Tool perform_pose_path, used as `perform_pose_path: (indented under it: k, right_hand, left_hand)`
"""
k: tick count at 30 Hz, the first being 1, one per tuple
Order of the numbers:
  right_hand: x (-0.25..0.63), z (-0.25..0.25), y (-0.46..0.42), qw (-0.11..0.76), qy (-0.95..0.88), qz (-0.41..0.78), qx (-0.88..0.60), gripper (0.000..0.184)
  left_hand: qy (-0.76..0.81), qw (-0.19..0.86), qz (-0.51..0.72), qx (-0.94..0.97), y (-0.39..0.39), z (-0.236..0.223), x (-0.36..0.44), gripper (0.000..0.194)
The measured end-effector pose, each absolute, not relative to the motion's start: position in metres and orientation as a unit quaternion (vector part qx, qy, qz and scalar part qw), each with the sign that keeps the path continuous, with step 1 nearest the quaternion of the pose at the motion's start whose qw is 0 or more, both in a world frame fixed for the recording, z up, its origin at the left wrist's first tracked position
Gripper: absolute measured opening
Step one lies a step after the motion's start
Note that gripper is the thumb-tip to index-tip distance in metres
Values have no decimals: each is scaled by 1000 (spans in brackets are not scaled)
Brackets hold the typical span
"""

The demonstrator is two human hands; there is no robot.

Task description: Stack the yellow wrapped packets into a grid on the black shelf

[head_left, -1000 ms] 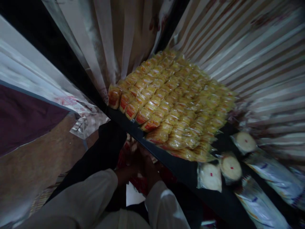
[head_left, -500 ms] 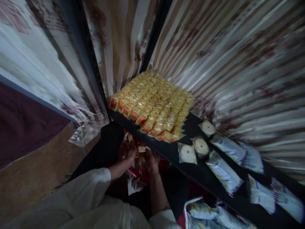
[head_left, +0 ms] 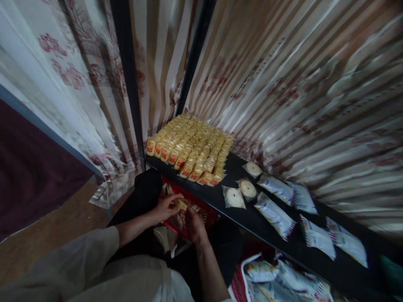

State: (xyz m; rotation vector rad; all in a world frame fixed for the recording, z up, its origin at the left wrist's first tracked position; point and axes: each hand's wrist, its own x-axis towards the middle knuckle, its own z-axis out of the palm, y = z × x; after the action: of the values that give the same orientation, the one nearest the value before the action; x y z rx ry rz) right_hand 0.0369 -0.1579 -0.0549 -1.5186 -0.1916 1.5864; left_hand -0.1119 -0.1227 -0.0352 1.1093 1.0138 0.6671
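Note:
My left hand (head_left: 167,208) pinches a small yellowish packet (head_left: 181,204) above a red basket (head_left: 211,213) at my lap. My right hand (head_left: 194,223) is close beside it, low over the basket, with its fingers curled; what they hold, if anything, is hidden. Pale pieces lie in the basket, too dim to name. Just beyond, rows of yellow wrapped snack packs (head_left: 192,147) with red labels stand packed together on a black shelf (head_left: 231,216).
Three round pale wrapped cakes (head_left: 247,188) lie right of the rows. Several white-and-blue packets (head_left: 275,214) lie farther right. A red container with a white rim (head_left: 243,272) below the shelf holds more packets. Patterned curtains (head_left: 252,84) hang behind.
My view has shifted back, showing more of the shelf to the right. My hands have come up from inside the basket, and a yellowish packet now shows in the left one.

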Motion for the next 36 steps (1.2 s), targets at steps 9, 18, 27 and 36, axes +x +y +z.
perform_pose_path:
  k: [9, 18, 27, 36]
  right_hand:
    - [27, -10, -156, 406, -223, 612, -641, 48]
    - [9, 8, -126, 457, -477, 396, -638, 51]
    - [-13, 5, -102, 483, -477, 420, -602, 33]
    - [-7, 0, -96, 469, -560, 211, -650, 29]
  left_hand:
    - [454, 514, 322, 653, -104, -3, -126, 29]
    - [441, 481, 316, 689, -63, 31, -153, 29]
    - [425, 454, 329, 711, -38, 32, -173, 38]
    - [478, 316, 310, 758, -13, 44, -156, 38]
